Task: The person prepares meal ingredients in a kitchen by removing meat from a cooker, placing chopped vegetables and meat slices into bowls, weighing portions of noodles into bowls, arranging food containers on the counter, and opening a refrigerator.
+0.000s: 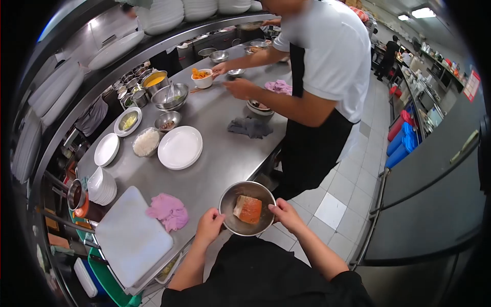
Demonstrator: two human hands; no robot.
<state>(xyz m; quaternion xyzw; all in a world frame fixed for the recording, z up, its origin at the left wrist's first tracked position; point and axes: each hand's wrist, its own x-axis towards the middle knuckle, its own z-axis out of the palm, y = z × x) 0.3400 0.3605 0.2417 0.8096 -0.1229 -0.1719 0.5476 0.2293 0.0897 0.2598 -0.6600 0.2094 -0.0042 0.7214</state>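
Observation:
A round metal bowl (230,225) is held in front of my body, just off the table's near edge. Inside it lies a block of meat (248,210) with an orange-brown top and a paler side. My left hand (210,225) grips the bowl's left rim, and my right hand (287,215) grips the right rim, thumb on top. On the steel table to the left of my left hand is a crumpled pink cloth (169,211), touching a white cutting board (134,238).
A co-worker (327,61) in a black apron stands ahead, a hand at a white bowl of orange food (202,78). White plates (180,148), a bowl of rice (147,142) and a dark cloth (249,128) lie on the steel table (220,153). A grey fridge (429,194) stands right.

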